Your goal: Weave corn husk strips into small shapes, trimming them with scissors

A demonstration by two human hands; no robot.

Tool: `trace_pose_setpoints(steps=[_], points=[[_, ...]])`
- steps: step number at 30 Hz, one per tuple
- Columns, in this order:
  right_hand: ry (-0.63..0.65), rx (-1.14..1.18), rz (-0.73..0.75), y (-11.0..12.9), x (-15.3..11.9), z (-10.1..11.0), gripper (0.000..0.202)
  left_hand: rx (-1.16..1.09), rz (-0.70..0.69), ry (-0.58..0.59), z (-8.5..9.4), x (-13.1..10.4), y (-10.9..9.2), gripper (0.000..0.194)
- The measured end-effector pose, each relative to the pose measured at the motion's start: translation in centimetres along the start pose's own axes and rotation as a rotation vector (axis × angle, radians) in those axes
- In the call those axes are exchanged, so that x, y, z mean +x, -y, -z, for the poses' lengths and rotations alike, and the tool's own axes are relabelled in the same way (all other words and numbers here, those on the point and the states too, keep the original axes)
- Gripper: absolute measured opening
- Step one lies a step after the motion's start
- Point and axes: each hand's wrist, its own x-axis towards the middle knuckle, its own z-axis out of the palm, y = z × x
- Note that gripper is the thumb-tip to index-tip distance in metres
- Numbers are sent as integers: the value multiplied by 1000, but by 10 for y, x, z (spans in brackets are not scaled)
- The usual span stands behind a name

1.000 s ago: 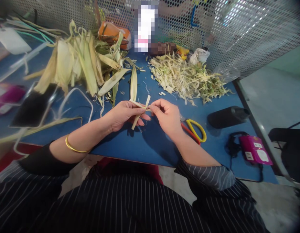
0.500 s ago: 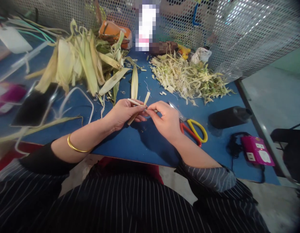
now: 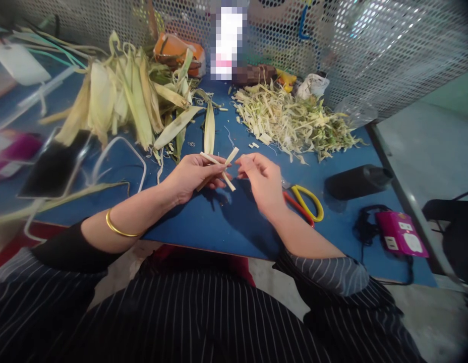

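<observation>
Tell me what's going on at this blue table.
A person's left hand holds pale husk strips, crossed over each other. The right hand is close by, apparently clear of the strips. Scissors lie on the table beside it. Farther back are husk leaves, left, and a heap of shreds, right.

The left forearm (image 3: 143, 209) and right forearm (image 3: 304, 234) are stretched forward and angled inward. The left hand (image 3: 192, 176) is closed in a pinch, its thumb pressed toward the fingers. The right hand (image 3: 265, 182) is held just beside it, apart, its fingers loosely bent.
</observation>
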Motion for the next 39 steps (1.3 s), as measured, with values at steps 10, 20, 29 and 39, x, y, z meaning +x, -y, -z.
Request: trace_pose_setpoints(steps=[10, 20, 29, 39], points=[[1, 49, -44, -4, 0, -3, 13, 209, 29, 98, 1, -2, 2, 29], [183, 163, -35, 2, 7, 3, 18, -80, 8, 173, 4, -3, -8, 16], [178, 161, -116, -4, 6, 2, 10, -176, 64, 64, 7, 0, -12, 22], [176, 123, -148, -5, 5, 0, 16, 59, -47, 9, 7, 1, -4, 26]])
